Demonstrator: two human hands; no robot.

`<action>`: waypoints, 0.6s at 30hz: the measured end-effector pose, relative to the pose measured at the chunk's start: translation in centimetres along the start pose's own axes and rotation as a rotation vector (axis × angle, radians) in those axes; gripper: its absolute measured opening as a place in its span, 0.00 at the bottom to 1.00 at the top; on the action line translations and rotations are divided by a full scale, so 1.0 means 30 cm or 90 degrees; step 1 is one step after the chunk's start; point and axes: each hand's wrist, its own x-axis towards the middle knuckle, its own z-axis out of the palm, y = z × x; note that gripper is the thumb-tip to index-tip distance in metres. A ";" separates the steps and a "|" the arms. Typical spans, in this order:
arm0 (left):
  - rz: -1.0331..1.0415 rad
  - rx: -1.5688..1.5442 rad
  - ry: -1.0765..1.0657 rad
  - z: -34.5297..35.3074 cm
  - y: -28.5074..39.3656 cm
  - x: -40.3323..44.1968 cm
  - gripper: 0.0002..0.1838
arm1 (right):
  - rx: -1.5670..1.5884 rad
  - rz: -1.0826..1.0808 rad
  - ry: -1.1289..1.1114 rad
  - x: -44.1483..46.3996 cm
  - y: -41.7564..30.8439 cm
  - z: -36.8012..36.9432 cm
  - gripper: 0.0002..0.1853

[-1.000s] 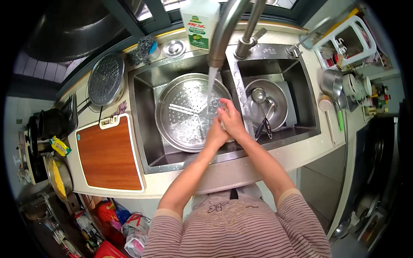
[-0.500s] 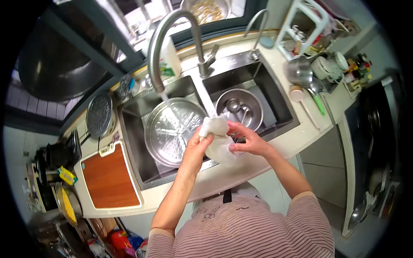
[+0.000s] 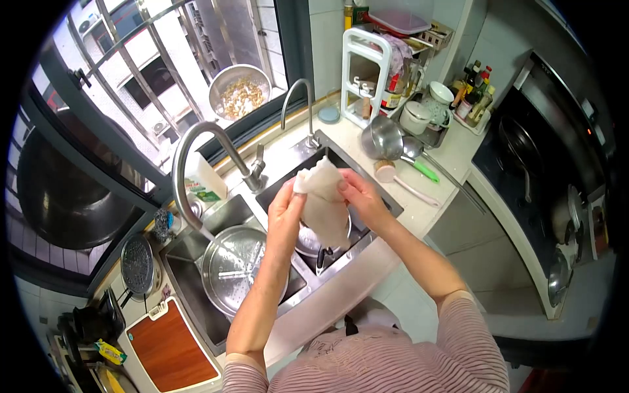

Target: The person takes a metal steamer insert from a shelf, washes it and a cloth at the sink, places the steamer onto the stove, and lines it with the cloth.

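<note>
A white cloth (image 3: 322, 208) hangs between my two hands over the right sink basin. My left hand (image 3: 284, 213) pinches its upper left edge, and my right hand (image 3: 362, 198) grips its upper right side. Behind the cloth, a metal bowl (image 3: 308, 243) in the right basin is mostly covered. In the left basin lies a large round metal pan (image 3: 219, 278), with water running into it from the curved faucet (image 3: 181, 171). My left forearm hides part of that pan.
A brown cutting board (image 3: 171, 347) lies on the left counter. To the right are a saucepan (image 3: 382, 137), a long-handled brush (image 3: 386, 171) and a green-handled ladle (image 3: 426, 171). Behind the sink stand a white rack (image 3: 365, 59) and a smaller faucet (image 3: 309, 111). The stove (image 3: 517, 177) is at far right.
The view has swung to the right and up, showing more window and stove. Both hands have raised the cloth, which now hangs more spread out.
</note>
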 end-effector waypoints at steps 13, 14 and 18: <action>0.049 0.018 -0.061 0.325 0.168 0.578 0.35 | -0.100 -0.215 0.064 0.407 -0.294 -0.435 0.20; 0.121 0.046 -0.015 0.370 0.200 0.658 0.34 | -0.174 -0.346 0.099 0.499 -0.318 -0.494 0.21; 0.496 0.359 0.189 0.508 0.260 0.937 0.25 | -0.293 -0.286 0.282 0.754 -0.563 -0.625 0.16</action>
